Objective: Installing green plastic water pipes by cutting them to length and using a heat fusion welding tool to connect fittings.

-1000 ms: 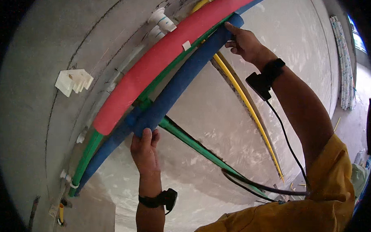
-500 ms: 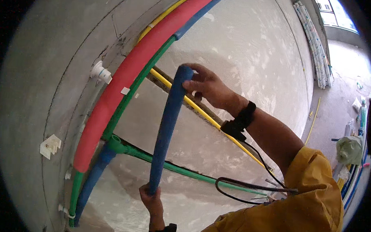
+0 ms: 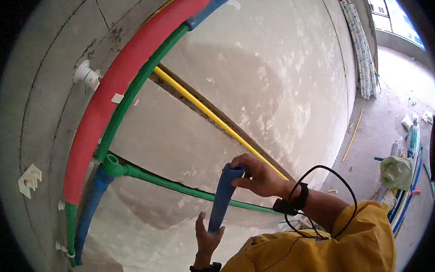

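My right hand point(image 3: 260, 177) pinches the upper rim of a blue foam pipe sleeve point(image 3: 221, 196), thumb on one side and fingers over the opening. The sleeve slants down to my left hand point(image 3: 208, 237), where its lower end sits between thumb and forefinger. Those left fingers are stretched apart and do not wrap round it; whether they touch it I cannot tell. Behind the sleeve a green pipe point(image 3: 177, 187) runs along the wall from a green tee fitting point(image 3: 113, 165). A second blue sleeve point(image 3: 93, 199) covers pipe below that fitting.
A long red sleeve point(image 3: 93, 119) and a green pipe point(image 3: 133, 92) curve along the left. A yellow pipe point(image 3: 204, 111) lies in a wall groove. White-wrapped pipes point(image 3: 359, 47) lean at the far right. Bundled tubing point(image 3: 407, 190) lies on the floor. A black cable point(image 3: 338, 170) loops beside my right arm.
Both hands have shifted to the right, the right one also well down, bringing the sleeve along. The left fingers have opened from around its lower end. The view has also shifted.
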The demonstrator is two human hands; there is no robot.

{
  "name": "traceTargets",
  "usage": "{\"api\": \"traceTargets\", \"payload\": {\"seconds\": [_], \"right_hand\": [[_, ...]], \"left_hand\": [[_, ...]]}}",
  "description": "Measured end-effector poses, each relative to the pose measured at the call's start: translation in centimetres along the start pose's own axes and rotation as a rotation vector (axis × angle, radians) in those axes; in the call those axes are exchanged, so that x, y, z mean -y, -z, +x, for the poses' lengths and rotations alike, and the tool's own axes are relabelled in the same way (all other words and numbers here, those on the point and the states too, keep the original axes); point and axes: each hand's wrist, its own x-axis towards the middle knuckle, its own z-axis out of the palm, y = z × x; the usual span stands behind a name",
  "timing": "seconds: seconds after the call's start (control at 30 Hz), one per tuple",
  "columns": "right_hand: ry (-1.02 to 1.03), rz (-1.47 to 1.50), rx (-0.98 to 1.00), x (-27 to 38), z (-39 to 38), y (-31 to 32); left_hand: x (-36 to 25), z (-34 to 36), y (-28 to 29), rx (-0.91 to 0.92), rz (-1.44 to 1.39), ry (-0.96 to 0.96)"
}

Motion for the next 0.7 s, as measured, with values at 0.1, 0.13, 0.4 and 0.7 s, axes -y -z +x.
{"api": "traceTargets", "payload": {"seconds": [0.1,0.13,0.4,0.7], "right_hand": [[-0.032,-0.137,0.012,-1.1,-1.8,-1.2],[-0.043,-0.134,0.018,-1.0,-2.2,-1.7],[-0.265,-0.095,-0.087,-0.2,-3.1,-2.2],[-0.411,-0.117,-0.042,-4.1,-4.4,-4.7]], "left_hand": [[-6.8,4.1,-0.2,0.011,-0.190,-0.045],[-8.1,5.0,-0.2,-0.002,-0.274,-0.029],[-7.2,5.2,-2.3,-0.089,-0.190,-0.177],[-7.2,5.4,0.1,-0.405,-0.339,0.025]]}}
